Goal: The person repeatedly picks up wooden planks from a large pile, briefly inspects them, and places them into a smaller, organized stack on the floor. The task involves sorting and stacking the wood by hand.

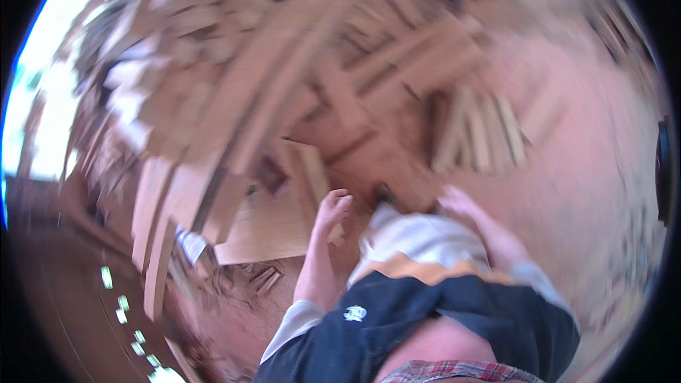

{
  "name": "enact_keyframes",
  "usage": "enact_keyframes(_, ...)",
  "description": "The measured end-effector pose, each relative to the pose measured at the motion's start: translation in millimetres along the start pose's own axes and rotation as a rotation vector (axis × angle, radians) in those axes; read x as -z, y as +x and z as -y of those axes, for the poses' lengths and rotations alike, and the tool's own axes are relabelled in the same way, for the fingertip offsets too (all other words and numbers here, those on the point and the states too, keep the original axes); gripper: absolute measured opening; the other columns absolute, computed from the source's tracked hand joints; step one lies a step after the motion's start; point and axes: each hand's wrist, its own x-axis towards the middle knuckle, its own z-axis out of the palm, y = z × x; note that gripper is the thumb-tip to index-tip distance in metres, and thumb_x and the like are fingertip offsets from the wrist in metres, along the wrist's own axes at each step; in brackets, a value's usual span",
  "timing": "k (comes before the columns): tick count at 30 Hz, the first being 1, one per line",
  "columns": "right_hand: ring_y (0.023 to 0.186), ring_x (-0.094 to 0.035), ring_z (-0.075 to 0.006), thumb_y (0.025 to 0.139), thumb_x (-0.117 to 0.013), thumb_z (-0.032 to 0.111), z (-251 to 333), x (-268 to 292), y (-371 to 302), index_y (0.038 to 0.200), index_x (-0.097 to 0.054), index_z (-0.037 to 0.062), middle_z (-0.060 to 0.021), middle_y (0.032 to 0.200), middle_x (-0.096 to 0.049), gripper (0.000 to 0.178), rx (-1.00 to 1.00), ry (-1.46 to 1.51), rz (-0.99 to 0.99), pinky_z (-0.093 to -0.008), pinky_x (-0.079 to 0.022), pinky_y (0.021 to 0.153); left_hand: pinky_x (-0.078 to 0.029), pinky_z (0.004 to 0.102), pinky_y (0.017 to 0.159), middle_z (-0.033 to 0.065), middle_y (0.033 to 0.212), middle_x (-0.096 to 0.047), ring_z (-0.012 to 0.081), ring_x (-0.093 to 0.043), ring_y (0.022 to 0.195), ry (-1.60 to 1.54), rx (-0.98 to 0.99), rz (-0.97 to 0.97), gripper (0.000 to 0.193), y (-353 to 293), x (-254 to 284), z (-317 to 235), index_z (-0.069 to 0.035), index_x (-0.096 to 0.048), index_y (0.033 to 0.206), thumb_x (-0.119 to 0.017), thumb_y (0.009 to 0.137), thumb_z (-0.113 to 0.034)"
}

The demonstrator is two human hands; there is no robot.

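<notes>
My left hand [335, 207] hangs at my left side with its fingers curled in, and I see nothing in it. It is nearest to a wide pale board [266, 230] and the upright planks beside it. On the other side of my light trousers [418, 245], my right hand [457, 203] hangs low over the reddish floor. Motion smears its fingers, and no held thing shows there. Ahead of it stands a group of short wooden pieces [482, 131], side by side.
Long beams [284, 64] slant across the left and far side. Behind them lies a heap of blurred timber offcuts [191, 35]. More boards [418, 57] lie stacked ahead. Small scraps [266, 280] rest on the dusty floor [589, 142] at lower left.
</notes>
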Motion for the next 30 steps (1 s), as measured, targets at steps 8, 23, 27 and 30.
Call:
enact_keyframes(8,0.125,-0.064,-0.0321,0.096,-0.076,0.02,-27.8,16.1,9.7,0.15,-0.049,-0.0019,-0.0227,0.142,-0.062,0.064,-0.12,0.327,-0.327,-0.0402,-0.056,0.098,-0.056,0.0337,0.074,0.0091,0.108,-0.064,0.0128,-0.063,0.09,-0.049,-0.759,-0.8,0.057,24.0,231.3,-260.3,-0.003,-0.052,0.139,-0.074,0.098,-0.036)
enact_keyframes(23,0.103,-0.07,-0.0199,0.099,-0.075,0.03,195.5,-55.5,61.0,0.139,-0.06,-0.0015,-0.0131,0.123,-0.071,0.053,0.093,0.607,-0.253,-0.0336,-0.058,0.076,-0.048,0.0612,0.103,0.0226,0.157,-0.035,0.0486,-0.048,0.13,-0.815,-0.675,-0.925,0.093,70.3,388.8,-458.8,-0.015,-0.02,0.16,-0.072,0.092,-0.052)
enact_keyframes(27,0.12,-0.066,-0.0225,0.102,-0.069,0.038,369.2,-48.6,87.5,0.143,-0.058,-0.0004,-0.0168,0.135,-0.067,0.058,0.544,0.317,-0.153,-0.0351,-0.054,0.102,-0.055,0.0509,0.077,0.0234,0.139,-0.044,0.0381,-0.056,0.109,-0.676,-0.663,-0.967,0.082,39.9,333.8,-435.9,-0.004,-0.033,0.144,-0.072,0.092,-0.054)
enact_keyframes(30,0.117,-0.067,-0.0198,0.104,-0.066,0.042,506.5,-59.6,102.0,0.14,-0.061,-0.0001,-0.0124,0.129,-0.07,0.056,0.821,0.369,-0.092,-0.0331,-0.054,0.1,-0.053,0.0455,0.069,0.0218,0.129,-0.046,0.031,-0.056,0.099,-0.624,-0.727,-0.918,0.076,23.0,285.4,-400.8,-0.001,-0.036,0.134,-0.071,0.092,-0.054)
